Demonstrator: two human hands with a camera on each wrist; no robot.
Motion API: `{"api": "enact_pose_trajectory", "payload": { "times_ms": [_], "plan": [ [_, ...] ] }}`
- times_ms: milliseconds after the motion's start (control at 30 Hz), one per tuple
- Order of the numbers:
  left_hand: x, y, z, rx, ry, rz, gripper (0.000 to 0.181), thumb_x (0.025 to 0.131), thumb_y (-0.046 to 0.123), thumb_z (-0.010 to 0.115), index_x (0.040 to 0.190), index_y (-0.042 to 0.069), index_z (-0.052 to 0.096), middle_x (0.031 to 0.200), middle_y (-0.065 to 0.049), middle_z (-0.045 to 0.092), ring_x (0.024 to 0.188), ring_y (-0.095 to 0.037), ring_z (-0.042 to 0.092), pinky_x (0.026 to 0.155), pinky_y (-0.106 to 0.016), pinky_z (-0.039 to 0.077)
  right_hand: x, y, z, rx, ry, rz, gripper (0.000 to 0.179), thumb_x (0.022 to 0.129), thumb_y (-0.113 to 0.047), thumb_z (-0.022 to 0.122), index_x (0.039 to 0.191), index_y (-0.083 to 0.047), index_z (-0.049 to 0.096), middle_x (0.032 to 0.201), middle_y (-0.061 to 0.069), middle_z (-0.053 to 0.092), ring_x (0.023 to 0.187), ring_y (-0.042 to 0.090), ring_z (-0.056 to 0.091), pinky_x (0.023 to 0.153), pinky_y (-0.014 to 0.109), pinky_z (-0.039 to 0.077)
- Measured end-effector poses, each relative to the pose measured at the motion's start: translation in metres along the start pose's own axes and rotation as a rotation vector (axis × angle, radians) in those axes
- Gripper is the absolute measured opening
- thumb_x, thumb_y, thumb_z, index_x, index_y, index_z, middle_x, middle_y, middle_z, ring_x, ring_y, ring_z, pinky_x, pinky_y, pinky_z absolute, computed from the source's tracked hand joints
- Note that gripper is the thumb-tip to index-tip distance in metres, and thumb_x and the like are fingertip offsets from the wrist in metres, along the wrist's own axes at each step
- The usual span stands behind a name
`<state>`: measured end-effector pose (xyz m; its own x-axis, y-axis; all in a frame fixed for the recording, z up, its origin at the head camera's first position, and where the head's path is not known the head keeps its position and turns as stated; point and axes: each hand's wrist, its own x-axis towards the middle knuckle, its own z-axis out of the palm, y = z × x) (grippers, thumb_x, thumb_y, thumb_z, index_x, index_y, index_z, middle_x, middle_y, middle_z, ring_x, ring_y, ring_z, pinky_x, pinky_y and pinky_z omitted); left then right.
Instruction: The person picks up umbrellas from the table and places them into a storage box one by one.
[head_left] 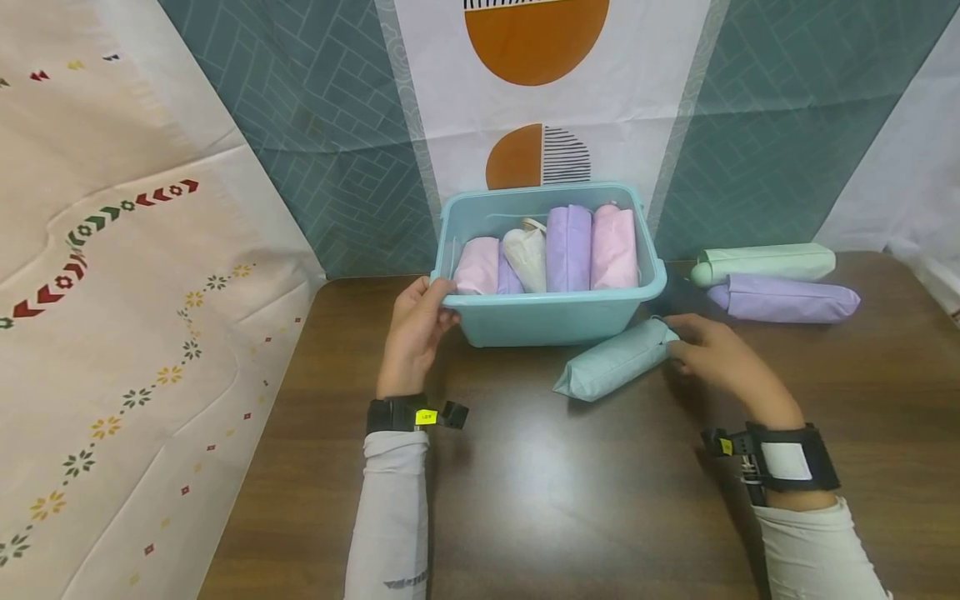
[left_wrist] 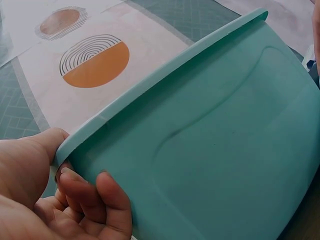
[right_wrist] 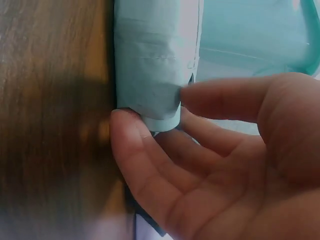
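A light blue plastic bin (head_left: 555, 321) stands at the back of the table, with several folded umbrellas in it. My left hand (head_left: 411, 337) pinches the bin's front left rim, thumb on top and fingers curled beneath; the left wrist view shows this hand (left_wrist: 75, 190) at the rim's corner. A pale teal folded umbrella (head_left: 617, 360) lies slantwise in front of the bin. My right hand (head_left: 708, 354) grips its right end. In the right wrist view, thumb and fingers close round the end of the umbrella (right_wrist: 150, 65).
Inside the bin are a pink umbrella (head_left: 615, 250), a purple umbrella (head_left: 568, 250) and a cream one (head_left: 525, 257) with a strap. On the table to the right lie a light green umbrella (head_left: 772, 262) and a lilac umbrella (head_left: 787, 298). A patterned curtain (head_left: 330, 150) hangs behind.
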<state>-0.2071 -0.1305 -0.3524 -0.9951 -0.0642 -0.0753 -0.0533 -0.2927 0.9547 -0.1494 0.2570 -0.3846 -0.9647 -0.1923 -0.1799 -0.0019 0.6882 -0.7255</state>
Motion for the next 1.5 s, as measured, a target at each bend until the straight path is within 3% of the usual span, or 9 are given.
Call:
{"api": "enact_pose_trajectory", "payload": {
  "times_ms": [133,300,567,800,1067,1333,1500],
  "plan": [
    [0.000,-0.001,0.000,-0.004,-0.001,0.002,0.016,0.087,0.008,0.061,0.083,0.003,0.047,0.061,0.000,0.039,0.052,-0.010,0.042,0.059,-0.023,0.046,0.001,0.001,0.000,0.065,-0.023,0.020,0.062,0.104,-0.043,0.038,0.147,0.001,0.033,0.137,0.027,0.044,0.099,0.035,0.064,0.084,0.049,0.047],
    [0.000,-0.001,0.000,-0.003,-0.004,0.007,0.016,0.087,0.008,0.061,0.083,0.003,0.047,0.061,0.000,0.040,0.051,-0.009,0.041,0.058,-0.023,0.045,0.003,-0.001,0.005,0.077,-0.049,0.053,0.082,0.097,-0.063,0.038,0.152,-0.004,0.023,0.141,0.025,0.038,0.098,0.032,0.063,0.085,0.048,0.047],
    [0.001,-0.001,-0.001,0.031,0.004,0.002,0.016,0.087,0.011,0.062,0.085,0.003,0.048,0.063,-0.001,0.040,0.053,-0.010,0.042,0.060,-0.023,0.046,0.011,-0.005,0.025,0.140,0.002,0.071,0.094,0.091,-0.059,0.056,0.154,-0.003,0.014,0.145,0.032,0.022,0.097,0.035,0.061,0.072,0.040,0.053],
    [0.000,0.001,0.001,0.039,0.008,0.002,0.016,0.087,0.011,0.061,0.085,0.003,0.047,0.063,-0.002,0.040,0.054,-0.012,0.042,0.061,-0.024,0.046,0.010,-0.005,0.022,0.155,0.014,0.094,0.098,0.088,-0.059,0.059,0.154,-0.001,0.015,0.146,0.029,0.029,0.096,0.033,0.065,0.081,0.044,0.050],
    [-0.001,0.000,-0.001,0.033,0.006,0.003,0.017,0.088,0.012,0.062,0.084,0.003,0.047,0.061,-0.001,0.040,0.053,-0.011,0.042,0.060,-0.024,0.046,0.006,-0.009,0.018,0.277,-0.027,0.113,0.102,0.087,-0.050,0.066,0.151,0.007,0.012,0.146,0.028,0.028,0.119,0.039,0.046,0.085,0.040,0.049],
    [0.000,-0.001,-0.001,0.010,0.005,0.002,0.017,0.087,0.010,0.062,0.082,0.004,0.046,0.060,-0.001,0.039,0.053,-0.010,0.042,0.060,-0.024,0.045,0.000,-0.010,0.010,0.265,-0.007,0.106,0.092,0.085,-0.051,0.068,0.148,0.003,0.028,0.138,0.020,0.040,0.115,0.036,0.047,0.089,0.044,0.047],
    [0.000,-0.001,0.000,0.012,0.004,0.004,0.017,0.086,0.009,0.061,0.082,0.004,0.046,0.060,-0.001,0.039,0.053,-0.011,0.042,0.060,-0.024,0.045,-0.005,-0.012,0.004,0.224,0.053,0.099,0.092,0.085,-0.054,0.067,0.150,-0.001,0.029,0.141,0.020,0.038,0.120,0.037,0.041,0.094,0.051,0.040]
  ]
}}
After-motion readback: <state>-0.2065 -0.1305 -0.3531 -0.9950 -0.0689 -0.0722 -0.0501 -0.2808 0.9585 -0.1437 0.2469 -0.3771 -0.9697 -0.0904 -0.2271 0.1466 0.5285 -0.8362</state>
